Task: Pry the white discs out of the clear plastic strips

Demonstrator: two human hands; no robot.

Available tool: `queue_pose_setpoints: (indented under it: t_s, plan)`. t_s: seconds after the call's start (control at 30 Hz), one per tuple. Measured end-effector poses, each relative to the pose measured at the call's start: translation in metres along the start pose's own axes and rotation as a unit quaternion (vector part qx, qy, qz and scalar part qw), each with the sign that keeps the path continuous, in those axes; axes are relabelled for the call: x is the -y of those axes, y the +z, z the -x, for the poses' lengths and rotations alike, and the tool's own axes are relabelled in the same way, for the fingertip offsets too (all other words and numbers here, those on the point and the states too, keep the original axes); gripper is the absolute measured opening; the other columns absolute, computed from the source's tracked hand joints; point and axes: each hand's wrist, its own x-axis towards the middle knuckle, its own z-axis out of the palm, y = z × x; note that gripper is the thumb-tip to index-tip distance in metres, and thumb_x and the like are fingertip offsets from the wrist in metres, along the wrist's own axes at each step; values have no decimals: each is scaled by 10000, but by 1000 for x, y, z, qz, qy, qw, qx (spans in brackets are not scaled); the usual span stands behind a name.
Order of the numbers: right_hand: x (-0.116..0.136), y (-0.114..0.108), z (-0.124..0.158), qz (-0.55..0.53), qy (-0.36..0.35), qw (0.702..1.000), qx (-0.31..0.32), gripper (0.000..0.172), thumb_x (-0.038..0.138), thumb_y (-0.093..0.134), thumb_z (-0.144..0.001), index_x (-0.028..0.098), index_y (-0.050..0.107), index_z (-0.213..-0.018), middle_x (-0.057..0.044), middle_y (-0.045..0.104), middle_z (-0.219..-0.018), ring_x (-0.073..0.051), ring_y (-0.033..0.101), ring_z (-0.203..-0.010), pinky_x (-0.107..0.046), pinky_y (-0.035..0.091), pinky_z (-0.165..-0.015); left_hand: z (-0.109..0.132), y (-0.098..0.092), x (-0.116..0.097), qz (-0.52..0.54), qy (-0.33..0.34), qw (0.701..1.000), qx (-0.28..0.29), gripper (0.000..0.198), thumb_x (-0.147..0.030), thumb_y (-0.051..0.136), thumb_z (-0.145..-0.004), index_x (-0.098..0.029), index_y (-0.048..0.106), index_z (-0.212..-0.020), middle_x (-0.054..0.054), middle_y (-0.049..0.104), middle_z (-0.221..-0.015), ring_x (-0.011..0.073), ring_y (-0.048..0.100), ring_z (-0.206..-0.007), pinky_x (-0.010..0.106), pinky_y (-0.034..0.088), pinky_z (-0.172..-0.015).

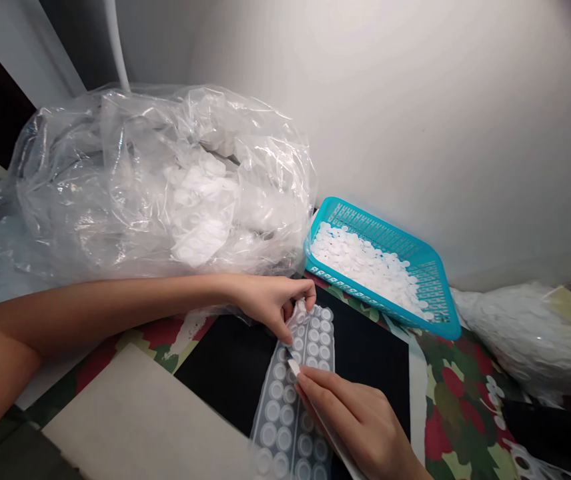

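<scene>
Translucent dot sheet (285, 413), pointing forward, slightly tilted

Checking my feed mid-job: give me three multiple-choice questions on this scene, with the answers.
1. Where is the basket relative to the clear plastic bag? A) To its right B) Inside it C) On top of it
2. What colour is the basket? A) Red B) Teal C) Black
3. What is the left hand doing with the sheet of white dots? A) Pinching its upper end B) Pressing it into the basket C) Nothing, it rests inside the bag

Answers: 1 A, it sits beside the bag. 2 B, its plastic shows teal. 3 A, the fingers grip the sheet's top.
</scene>
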Motion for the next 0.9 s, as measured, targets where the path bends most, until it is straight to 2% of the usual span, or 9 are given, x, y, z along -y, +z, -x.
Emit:
queue_pose_setpoints:
  t_s: [0.23,0.43,0.73,0.9]
  plan:
    - [0,2,3,21,7,1000,14,237,68,505,-889,42,640,-1082,-191,715,-982,-223,710,-862,-230,585,-594,0,1,2,26,7,1000,7,442,-262,717,-687,-221,368,-955,-71,505,-648,135,575,-609,209,402,-498]
    - [1,6,0,68,-42,997,-14,242,24,516,-861,25,634,-1073,-206,715,-984,-213,716,-836,-245,592,-636,0,6,-2,130,75,988,26,394,-171,697,-691,-219,389,-932,-54,507,-769,98,538,-647,233,456,-592]
    - [3,-4,4,29,20,995,90,263,87,426,-932,58,631,-1095,-168,702,-1017,-201,699,-905,-191,569,-655,3,-2,-4,-7,-5,1000,17,471,-163,648,-691,-230,365,-1061,-63,523,-681,141,578,-628,211,418,-504]
    - [1,-7,8,40,24,993,105,279,114,385,-953,43,613,-1096,-193,691,-1002,-209,704,-880,-213,570,-661,3,-3,-6,-29,-29,999,13,569,-165,652,-671,-215,364,-1159,-55,542,-703,147,595,-647,217,436,-518]
